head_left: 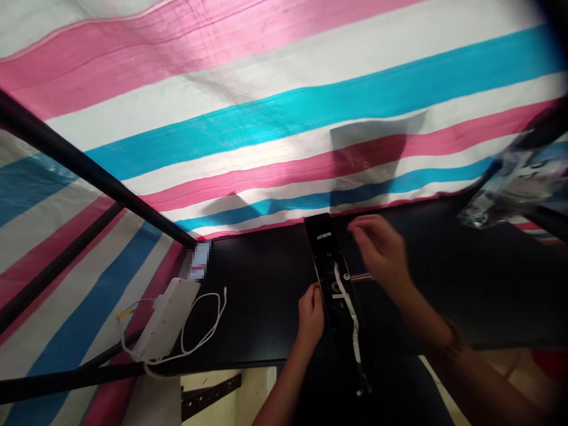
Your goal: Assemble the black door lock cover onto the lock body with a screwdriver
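Observation:
A long black panel (326, 251), which looks like the body of a door lock, lies tilted across the table's front edge. A pale wrapped cable (347, 302) runs down its face and ends in small connectors near my lap. My left hand (311, 316) is closed on the panel's left edge, with its fingertips hidden behind it. To the right of the panel's upper part, my right hand (380, 248) is held up, apart from it, fingers bent together; whatever they may pinch is hidden. Below that hand a coppery metal rod (361, 277) points right from the panel's side.
On the left of the black table (261, 278) sit a white power strip (171, 316) with a looped white cable (217, 316) and a small pale box (200, 260). A clear plastic bag (510, 183) hangs at the right. Striped sheeting (248, 118) and black frame bars (93, 168) enclose the table.

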Available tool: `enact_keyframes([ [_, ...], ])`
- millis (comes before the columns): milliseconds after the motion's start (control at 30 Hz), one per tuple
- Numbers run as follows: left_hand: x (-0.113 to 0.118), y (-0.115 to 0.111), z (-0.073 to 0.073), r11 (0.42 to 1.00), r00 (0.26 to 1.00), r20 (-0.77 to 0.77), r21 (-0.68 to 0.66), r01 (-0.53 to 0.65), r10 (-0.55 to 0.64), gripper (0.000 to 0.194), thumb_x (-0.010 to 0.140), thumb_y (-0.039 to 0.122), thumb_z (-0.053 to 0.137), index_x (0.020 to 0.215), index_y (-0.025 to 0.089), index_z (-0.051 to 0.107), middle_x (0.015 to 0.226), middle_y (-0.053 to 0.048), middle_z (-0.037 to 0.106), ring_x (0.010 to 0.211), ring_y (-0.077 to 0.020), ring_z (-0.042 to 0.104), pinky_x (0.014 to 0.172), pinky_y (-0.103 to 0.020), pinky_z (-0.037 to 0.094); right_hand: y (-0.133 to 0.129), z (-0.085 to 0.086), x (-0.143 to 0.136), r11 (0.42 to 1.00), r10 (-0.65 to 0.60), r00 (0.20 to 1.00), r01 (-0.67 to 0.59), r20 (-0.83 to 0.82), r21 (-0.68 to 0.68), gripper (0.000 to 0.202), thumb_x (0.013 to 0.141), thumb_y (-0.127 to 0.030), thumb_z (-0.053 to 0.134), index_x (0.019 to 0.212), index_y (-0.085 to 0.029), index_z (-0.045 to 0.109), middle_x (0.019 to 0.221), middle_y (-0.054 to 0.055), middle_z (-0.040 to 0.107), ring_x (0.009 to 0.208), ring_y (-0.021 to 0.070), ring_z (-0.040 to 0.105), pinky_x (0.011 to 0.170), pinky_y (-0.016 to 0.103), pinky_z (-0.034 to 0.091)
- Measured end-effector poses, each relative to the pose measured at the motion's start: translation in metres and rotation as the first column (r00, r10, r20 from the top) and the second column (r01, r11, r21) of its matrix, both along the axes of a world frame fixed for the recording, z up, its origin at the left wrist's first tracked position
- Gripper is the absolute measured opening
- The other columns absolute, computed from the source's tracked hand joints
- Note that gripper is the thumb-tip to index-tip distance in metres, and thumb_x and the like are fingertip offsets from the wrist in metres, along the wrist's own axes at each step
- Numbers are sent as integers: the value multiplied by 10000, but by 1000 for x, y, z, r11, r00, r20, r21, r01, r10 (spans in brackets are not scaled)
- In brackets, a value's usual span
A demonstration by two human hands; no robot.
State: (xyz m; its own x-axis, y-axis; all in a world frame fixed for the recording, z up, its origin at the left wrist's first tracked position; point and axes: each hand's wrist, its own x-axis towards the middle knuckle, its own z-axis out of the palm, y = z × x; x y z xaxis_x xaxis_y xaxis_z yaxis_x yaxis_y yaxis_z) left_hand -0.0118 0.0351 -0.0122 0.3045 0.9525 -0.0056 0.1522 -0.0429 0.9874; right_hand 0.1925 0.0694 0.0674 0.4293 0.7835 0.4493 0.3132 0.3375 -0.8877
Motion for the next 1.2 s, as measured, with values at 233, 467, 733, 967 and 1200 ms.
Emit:
enact_keyframes([
  [233,-2,2,0,998,996,74,-26,61,-59,362,945,433,585,1151,159,700,1032,-91,758,964,-246,684,879,-331,515,31,-41,-10,929,158,872,-291,-464,-230,557,793,-487,732,1288,-277,585,987,44,750,864,236,703,765,400,563],
  [467,2,0,0,999,999,53,-37,12,-10,362,917,425,618,1137,154,714,1003,-87,766,915,-243,692,854,-339,533,32,-59,-19,919,196,772,-360,-605,-162,385,792,-477,712,1111,-266,672,945,-1,728,787,184,660,718,308,518],
  [733,14,5,8,988,992,23,-90,-122,125,385,888,430,647,1149,156,720,1132,-117,763,1078,-284,692,961,-392,526,37,-65,-21,920,192,705,-372,-683,-125,347,758,-504,729,995,-252,708,922,-4,721,837,201,651,760,303,497],
  [967,30,40,8,971,972,67,-102,-218,225,383,884,428,644,1174,184,702,1223,-101,724,1177,-275,649,1043,-399,478,47,-72,-16,922,148,683,-356,-715,-150,338,746,-515,725,944,-242,703,899,-1,724,850,206,651,796,312,491],
  [1200,47,93,8,978,968,147,-80,-195,205,327,891,376,615,1141,175,676,1015,-66,732,919,-209,688,834,-322,539,51,-84,-12,920,52,661,-324,-749,-222,321,733,-502,741,916,-242,700,851,3,724,805,213,658,771,323,500],
])
